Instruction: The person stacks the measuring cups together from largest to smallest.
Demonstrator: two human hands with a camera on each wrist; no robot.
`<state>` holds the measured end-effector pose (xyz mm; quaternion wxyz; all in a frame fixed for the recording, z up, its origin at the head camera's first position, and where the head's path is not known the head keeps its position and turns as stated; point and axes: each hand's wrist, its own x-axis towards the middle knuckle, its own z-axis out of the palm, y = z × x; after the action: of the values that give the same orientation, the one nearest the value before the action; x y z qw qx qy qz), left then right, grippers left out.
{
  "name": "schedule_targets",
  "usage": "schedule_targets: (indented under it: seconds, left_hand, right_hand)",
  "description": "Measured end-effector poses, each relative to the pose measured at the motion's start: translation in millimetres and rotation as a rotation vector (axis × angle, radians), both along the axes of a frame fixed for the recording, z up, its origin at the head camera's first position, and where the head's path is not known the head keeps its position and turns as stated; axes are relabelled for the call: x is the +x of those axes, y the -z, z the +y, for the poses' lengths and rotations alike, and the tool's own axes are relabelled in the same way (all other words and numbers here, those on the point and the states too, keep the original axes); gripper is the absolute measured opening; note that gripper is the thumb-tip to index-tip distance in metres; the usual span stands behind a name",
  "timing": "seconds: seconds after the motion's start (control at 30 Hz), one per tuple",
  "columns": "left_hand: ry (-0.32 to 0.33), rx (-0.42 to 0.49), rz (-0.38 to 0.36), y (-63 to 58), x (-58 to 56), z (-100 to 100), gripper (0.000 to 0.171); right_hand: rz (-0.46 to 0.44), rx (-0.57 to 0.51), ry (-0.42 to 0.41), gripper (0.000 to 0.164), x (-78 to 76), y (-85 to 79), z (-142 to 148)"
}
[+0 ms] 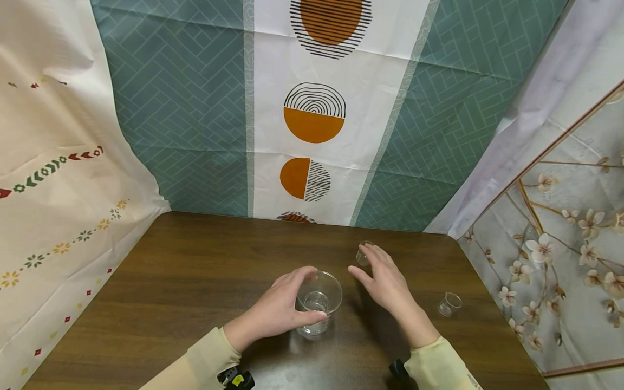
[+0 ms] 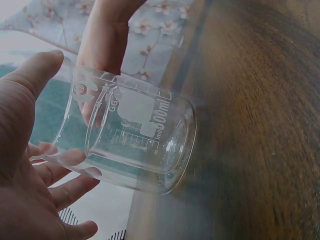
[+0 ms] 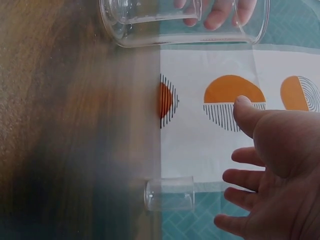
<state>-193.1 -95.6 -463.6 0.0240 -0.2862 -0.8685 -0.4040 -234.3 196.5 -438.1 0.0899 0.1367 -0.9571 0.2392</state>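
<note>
A large glass beaker (image 1: 337,297) with white printed markings stands on the wooden table, and a smaller beaker (image 2: 132,160) sits inside it. My left hand (image 1: 278,306) grips the large beaker near its rim, thumb on the near side and fingers around the far side. To the right, my right hand (image 1: 385,281) hovers with its fingers spread and nothing in its grasp. Just beyond its fingertips in the head view is a small glass beaker (image 1: 361,259), partly hidden by them. The right wrist view shows that small beaker upright, apart from the hand.
Another small beaker (image 1: 449,305) stands on the table (image 1: 195,271) at the right. A patterned teal and white cloth (image 1: 317,70) hangs behind the table, with a cream cloth (image 1: 58,216) on the left and a floral one (image 1: 560,244) on the right.
</note>
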Motion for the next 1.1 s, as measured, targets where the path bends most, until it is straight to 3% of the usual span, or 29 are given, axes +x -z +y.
schedule_targets:
  seconds: [1.1]
  left_hand:
    - [-0.011,-0.007,0.007,-0.5,0.5,0.3,0.090]
  right_hand:
    - [-0.013,0.061,0.052,0.081,-26.7,-1.9,10.7]
